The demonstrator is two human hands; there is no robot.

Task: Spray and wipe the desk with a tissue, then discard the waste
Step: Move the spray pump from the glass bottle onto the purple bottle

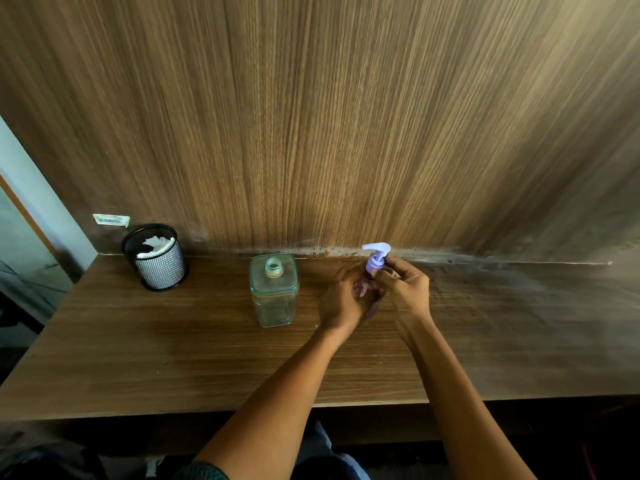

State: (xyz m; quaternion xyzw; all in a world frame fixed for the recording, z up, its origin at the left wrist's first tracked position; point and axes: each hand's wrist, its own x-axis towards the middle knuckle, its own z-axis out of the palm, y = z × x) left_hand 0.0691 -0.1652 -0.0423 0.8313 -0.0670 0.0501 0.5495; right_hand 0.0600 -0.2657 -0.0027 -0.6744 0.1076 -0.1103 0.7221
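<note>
So we've got both hands on the little purple pump bottle [367,293] toward the far edge of the table [173,358]. Our left hand [341,299] is wrapped around its body, our right hand [405,289] is pinching the lilac pump head [376,255]. Just left of it stands an open glass bottle [274,296]. Far left, a black mesh cup [156,258] stuffed with white tissue [154,244].

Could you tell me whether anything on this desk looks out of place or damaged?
Whitish residue and dark specks line the desk's back edge along the wall seam. The glass bottle stands uncapped. Nothing looks spilled or toppled.
</note>
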